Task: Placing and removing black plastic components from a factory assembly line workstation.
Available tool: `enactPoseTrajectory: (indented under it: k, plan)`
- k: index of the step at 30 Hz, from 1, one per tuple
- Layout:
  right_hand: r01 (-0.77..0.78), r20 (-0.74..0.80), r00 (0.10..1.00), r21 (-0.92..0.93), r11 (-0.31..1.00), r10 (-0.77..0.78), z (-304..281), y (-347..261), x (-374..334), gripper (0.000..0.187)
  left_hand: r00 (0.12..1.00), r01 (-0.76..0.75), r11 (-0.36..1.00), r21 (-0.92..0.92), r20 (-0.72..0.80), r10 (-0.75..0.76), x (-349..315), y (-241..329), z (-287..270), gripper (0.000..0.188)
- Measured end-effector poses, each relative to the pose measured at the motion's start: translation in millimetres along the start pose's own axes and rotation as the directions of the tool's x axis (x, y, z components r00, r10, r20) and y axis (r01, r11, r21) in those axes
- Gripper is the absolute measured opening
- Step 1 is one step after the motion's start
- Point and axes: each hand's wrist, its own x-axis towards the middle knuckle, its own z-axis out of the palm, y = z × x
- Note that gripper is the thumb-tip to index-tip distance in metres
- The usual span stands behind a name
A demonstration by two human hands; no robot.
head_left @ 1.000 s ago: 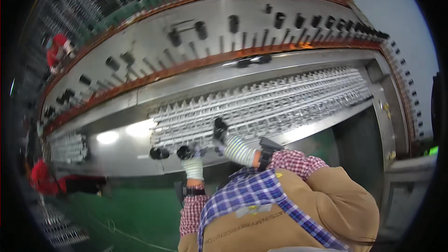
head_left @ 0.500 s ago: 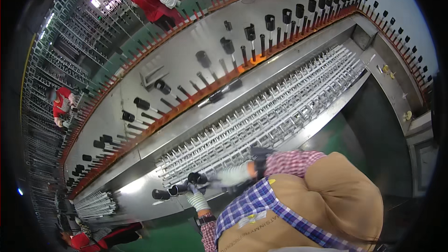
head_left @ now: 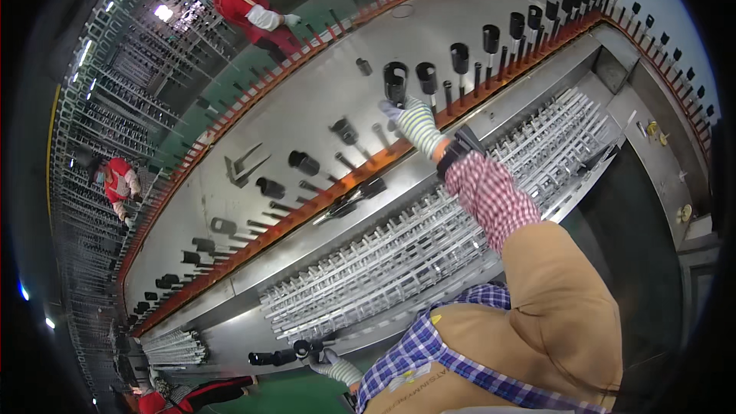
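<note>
My right hand (head_left: 418,123), in a striped glove, reaches over the curved conveyor. Its fingers are closed around the lower end of a black cup-shaped part (head_left: 395,77) with a cut-out side. At the lower left, my gloved left hand (head_left: 339,369) is beside a row of black cylindrical parts (head_left: 285,356). Its fingers seem closed on the end of that row, partly hidden. Similar black cups (head_left: 459,55) stand on upright posts along the orange conveyor rail (head_left: 399,152); some posts carry no cup.
Silvery metal racks (head_left: 414,238) with many prongs lie on the steel bench between me and the rail. Thin rods (head_left: 175,348) are bundled at the far left. A dark tool-like object (head_left: 350,201) lies by the rail. Co-workers in red (head_left: 249,8) stand beyond the conveyor.
My right hand has gone from beside my left hand at the lower left up to the conveyor, where it grips a black cup. The cups along the rail have shifted.
</note>
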Motion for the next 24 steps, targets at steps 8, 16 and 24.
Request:
enactPoseTrajectory:
  k: [8,16,24]
  plan:
    - [0.446,-0.701,0.703,0.301,0.843,-0.122,-196.6,59.0,50.6,0.037,0.959,0.225,0.974,0.005,0.177,-0.222,3.7,-7.0,30.9,0.039]
    - [0.064,-0.447,0.873,-0.29,0.955,-0.195,-224.6,51.8,103.4,0.03,0.881,0.357,0.932,0.062,0.308,-0.358,12.9,-3.9,26.2,0.034]
    - [0.212,0.105,0.967,0.161,0.964,-0.231,-58.1,-3.2,-118.2,0.037,0.791,0.025,0.789,0.613,0.471,-0.391,29.0,-7.5,15.8,0.045]
